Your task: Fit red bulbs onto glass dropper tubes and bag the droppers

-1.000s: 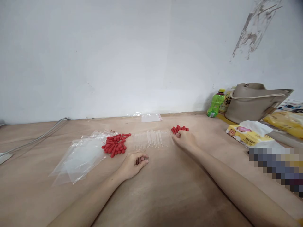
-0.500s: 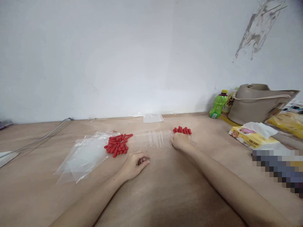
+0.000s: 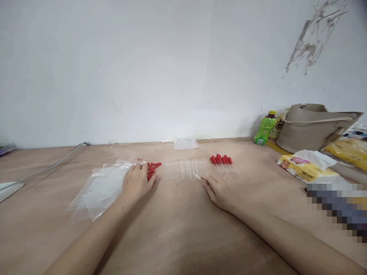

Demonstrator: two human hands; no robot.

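My left hand (image 3: 136, 181) reaches over a pile of red rubber bulbs (image 3: 155, 166), its thumb apart from the fingers. Most of the pile and the fingertips are hidden beneath it. A thin clear dropper tube (image 3: 196, 176) is pinched in my right hand (image 3: 216, 191), its free end pointing left. Beyond my fingers lies a row of loose clear dropper tubes (image 3: 183, 170), side by side on the table. To the right of that row rest several droppers with red bulbs on their far ends (image 3: 220, 159).
Clear zip bags (image 3: 100, 191) lie left of the bulbs, and a small white bag (image 3: 185, 144) sits by the wall. On the right stand a green bottle (image 3: 265, 128), a beige bag (image 3: 304, 128) and a tissue pack (image 3: 306, 168). A grey cable (image 3: 57, 164) crosses the left side.
My left hand has moved left and forward onto the red bulbs. My right hand has drawn back from the capped droppers and now shows a clear tube in its fingers.
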